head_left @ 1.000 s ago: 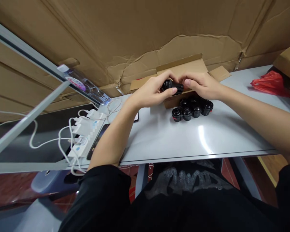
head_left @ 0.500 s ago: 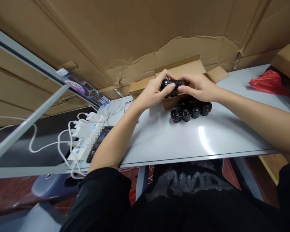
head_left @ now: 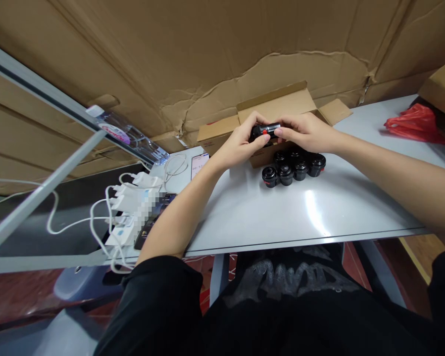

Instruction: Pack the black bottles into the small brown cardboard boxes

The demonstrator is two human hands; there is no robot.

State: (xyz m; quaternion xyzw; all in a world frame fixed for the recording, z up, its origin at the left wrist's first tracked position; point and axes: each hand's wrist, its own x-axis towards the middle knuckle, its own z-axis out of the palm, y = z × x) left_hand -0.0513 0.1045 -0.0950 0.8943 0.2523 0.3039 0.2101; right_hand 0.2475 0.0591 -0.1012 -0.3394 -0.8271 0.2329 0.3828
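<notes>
The left hand (head_left: 239, 142) and right hand (head_left: 307, 133) clamp together on a black plastic cap (head_left: 266, 131) at twelve o'clock, over a cardboard box (head_left: 277, 106).

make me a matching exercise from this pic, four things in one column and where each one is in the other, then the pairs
Things
1. black cylindrical part with a red dot
2. cluster of round black parts
3. crumpled red plastic bag
4. white plug chargers with white cables

Places
A. far right of the white table top
B. left side, beside a dark phone
C. on the table in front of the open brown cardboard box
D. held between the left hand and right hand

Pairs: 1-D, 2-C, 3-A, 4-B
</notes>
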